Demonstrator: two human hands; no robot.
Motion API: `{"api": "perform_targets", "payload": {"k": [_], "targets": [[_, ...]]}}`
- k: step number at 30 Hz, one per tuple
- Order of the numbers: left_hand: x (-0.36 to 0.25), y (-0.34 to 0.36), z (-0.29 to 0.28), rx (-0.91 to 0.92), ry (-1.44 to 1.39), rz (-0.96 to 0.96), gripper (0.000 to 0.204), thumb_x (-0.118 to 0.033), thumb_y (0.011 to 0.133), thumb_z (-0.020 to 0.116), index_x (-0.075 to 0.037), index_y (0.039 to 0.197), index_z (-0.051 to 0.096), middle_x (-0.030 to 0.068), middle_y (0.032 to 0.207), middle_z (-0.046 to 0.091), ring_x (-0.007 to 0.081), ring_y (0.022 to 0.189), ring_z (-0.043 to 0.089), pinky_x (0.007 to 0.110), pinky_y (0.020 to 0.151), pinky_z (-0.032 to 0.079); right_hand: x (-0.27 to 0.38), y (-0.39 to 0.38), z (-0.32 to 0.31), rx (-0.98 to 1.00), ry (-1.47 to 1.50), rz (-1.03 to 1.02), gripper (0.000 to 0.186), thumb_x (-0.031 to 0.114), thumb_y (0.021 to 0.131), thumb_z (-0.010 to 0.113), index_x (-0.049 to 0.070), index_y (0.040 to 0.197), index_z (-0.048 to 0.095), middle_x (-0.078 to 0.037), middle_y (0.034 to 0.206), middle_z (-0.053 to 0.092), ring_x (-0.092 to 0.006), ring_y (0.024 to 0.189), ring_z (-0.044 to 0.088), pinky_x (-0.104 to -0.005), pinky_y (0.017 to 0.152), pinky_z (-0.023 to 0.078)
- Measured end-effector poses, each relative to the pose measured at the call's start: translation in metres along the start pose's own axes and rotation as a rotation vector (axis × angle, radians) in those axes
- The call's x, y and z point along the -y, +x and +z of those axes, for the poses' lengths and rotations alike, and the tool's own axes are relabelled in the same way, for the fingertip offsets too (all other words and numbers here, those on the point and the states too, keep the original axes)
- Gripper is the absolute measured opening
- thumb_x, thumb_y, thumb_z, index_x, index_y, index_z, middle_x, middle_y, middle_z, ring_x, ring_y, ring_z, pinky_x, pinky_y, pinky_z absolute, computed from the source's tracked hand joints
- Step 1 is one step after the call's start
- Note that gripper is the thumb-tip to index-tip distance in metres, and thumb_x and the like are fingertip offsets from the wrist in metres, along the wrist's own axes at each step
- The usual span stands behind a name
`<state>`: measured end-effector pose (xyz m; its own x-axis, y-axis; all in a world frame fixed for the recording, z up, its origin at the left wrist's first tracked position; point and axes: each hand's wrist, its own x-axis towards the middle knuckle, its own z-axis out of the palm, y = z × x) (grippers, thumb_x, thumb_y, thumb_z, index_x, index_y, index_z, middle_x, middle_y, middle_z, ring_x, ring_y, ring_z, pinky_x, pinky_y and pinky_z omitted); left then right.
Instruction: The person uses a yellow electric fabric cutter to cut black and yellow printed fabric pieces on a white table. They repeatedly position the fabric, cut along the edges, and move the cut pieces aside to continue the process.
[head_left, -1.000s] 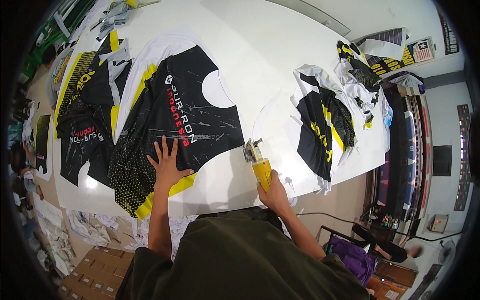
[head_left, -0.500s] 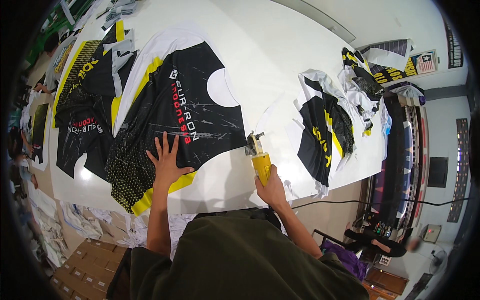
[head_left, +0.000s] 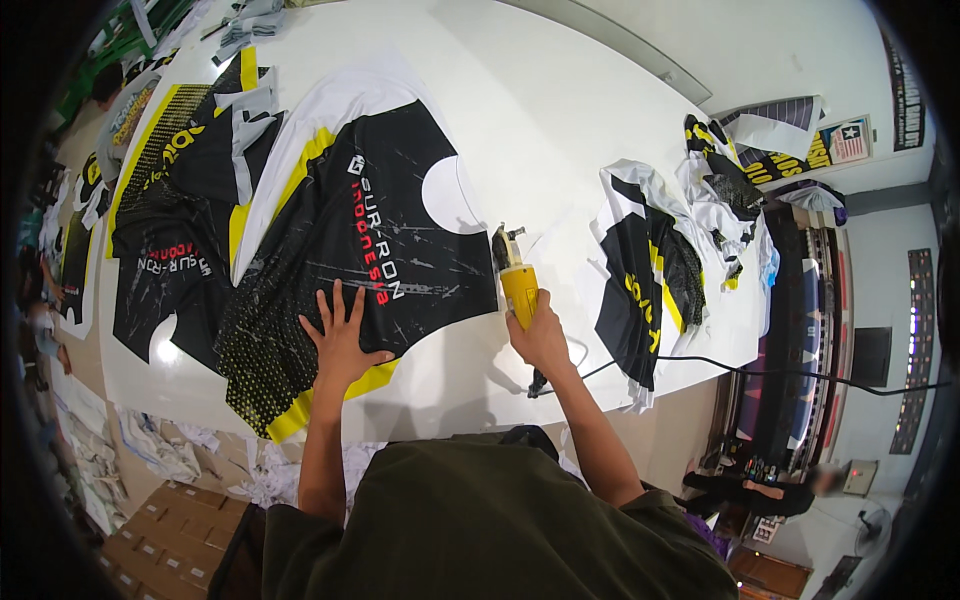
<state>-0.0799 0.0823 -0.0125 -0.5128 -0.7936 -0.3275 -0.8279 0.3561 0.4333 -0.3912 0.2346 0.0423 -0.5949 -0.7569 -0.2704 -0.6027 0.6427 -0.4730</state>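
Observation:
My left hand [head_left: 343,350] lies flat with fingers spread on a black jersey panel [head_left: 420,260] with white and red lettering, a dotted yellow pattern and yellow edging. The panel has a white curved neck cutout and lies over white fabric. My right hand [head_left: 538,330] is wrapped round a yellow handheld electric cutter [head_left: 518,275], whose metal head sits beside the panel's right edge. A black cord runs off rightward from below my hand. Both hands are over the white table [head_left: 540,120].
More jersey panels [head_left: 160,290] lie at left, with crumpled cut pieces [head_left: 650,280] at right and stacked fabric at the back. Cardboard boxes [head_left: 170,540] and white scraps are on the floor. People work at far left; a person in black [head_left: 790,497] is at far right, near a large printer.
My right hand and the cutter have moved forward along the panel's edge, away from me. The cord now lies over the right cut pieces. My left hand stays spread on the fabric.

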Motion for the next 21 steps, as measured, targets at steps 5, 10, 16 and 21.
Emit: {"api": "perform_targets", "payload": {"k": [5, 10, 16, 21], "targets": [[-0.001, 0.001, -0.001, 0.013, -0.018, -0.002, 0.138, -0.053, 0.052, 0.097, -0.021, 0.167, 0.028, 0.0156, 0.177, 0.004, 0.0450, 0.161, -0.001, 0.082, 0.116, 0.002, 0.007, 0.043, -0.004, -0.002, -0.031, -0.025, 0.056, 0.029, 0.092, 0.069, -0.007, 0.124, 0.039, -0.040, 0.094, 0.067, -0.0561, 0.088, 0.069, -0.0589, 0.077, 0.057], [0.008, -0.001, 0.002, -0.033, 0.003, 0.040, 0.144, -0.049, 0.048, 0.099, -0.020, 0.168, 0.024, 0.0171, 0.176, 0.005, 0.0453, 0.161, 0.001, 0.080, 0.118, 0.003, 0.020, 0.078, -0.019, 0.010, 0.000, -0.059, 0.061, 0.030, 0.092, 0.071, -0.006, 0.128, 0.039, -0.041, 0.097, 0.068, -0.0572, 0.090, 0.069, -0.0581, 0.078, 0.058], [0.043, -0.042, -0.030, 0.091, 0.276, -0.101, 0.154, -0.041, 0.042, 0.101, -0.019, 0.169, 0.017, 0.0219, 0.175, 0.006, 0.0479, 0.160, 0.005, 0.074, 0.122, 0.005, -0.026, 0.017, -0.022, 0.103, -0.056, -0.121, 0.064, 0.031, 0.093, 0.070, -0.005, 0.134, 0.038, -0.042, 0.102, 0.067, -0.0569, 0.094, 0.068, -0.0592, 0.081, 0.056], [0.013, -0.033, -0.004, -0.203, 0.067, 0.070, 0.140, -0.041, 0.052, 0.099, -0.017, 0.168, 0.024, 0.0238, 0.174, 0.011, 0.0498, 0.159, 0.009, 0.071, 0.123, 0.010, -0.030, -0.050, -0.017, 0.174, -0.062, -0.129, 0.063, 0.029, 0.093, 0.069, -0.006, 0.135, 0.036, -0.041, 0.101, 0.066, -0.0570, 0.092, 0.067, -0.0602, 0.080, 0.055]]}}
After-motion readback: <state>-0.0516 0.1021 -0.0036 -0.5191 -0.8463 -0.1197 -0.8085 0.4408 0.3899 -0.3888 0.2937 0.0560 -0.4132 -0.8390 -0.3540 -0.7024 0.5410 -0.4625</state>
